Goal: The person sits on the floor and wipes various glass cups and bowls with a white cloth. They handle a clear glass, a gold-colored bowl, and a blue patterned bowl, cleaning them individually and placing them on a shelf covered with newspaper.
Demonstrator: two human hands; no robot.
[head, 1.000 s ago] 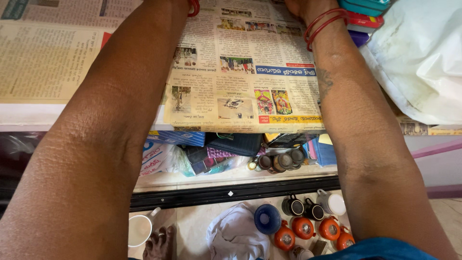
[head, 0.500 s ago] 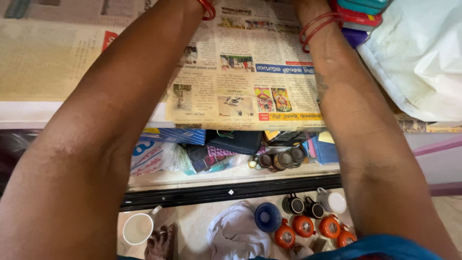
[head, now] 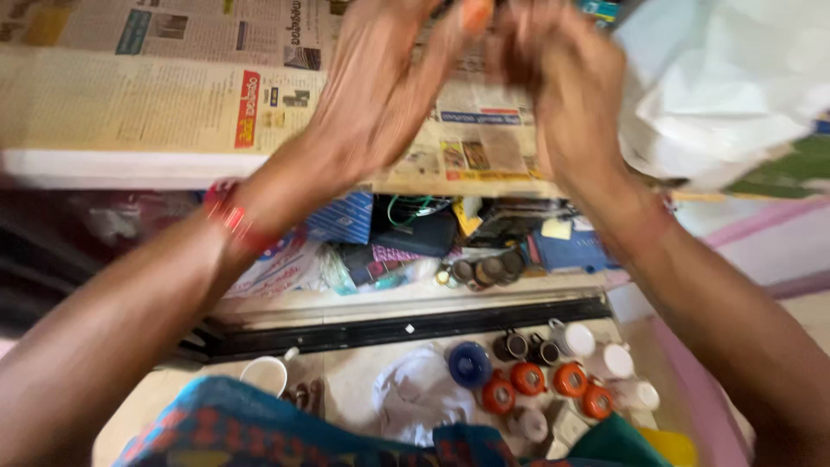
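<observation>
My left hand (head: 380, 86) and my right hand (head: 562, 86) are raised close together over a shelf lined with newspaper (head: 130, 95). Both are blurred by motion. Their fingertips meet at the top edge of the view around a small orange thing (head: 474, 13), and I cannot make out which hand grips it. Red bangles (head: 229, 216) circle my left wrist. The fingers of both hands are curled, partly cut off by the frame's top.
A white plastic bag (head: 718, 95) lies on the shelf at the right. The shelf below holds a blue packet (head: 346, 216), a dark pouch (head: 415, 233) and round lids (head: 484, 270). On the floor stand orange-lidded jars (head: 527, 380), a white cup (head: 264, 374) and a white cloth (head: 415, 393).
Both arms have drawn back from deep over the shelf, so the hands now show. They have come together at the top middle of the view.
</observation>
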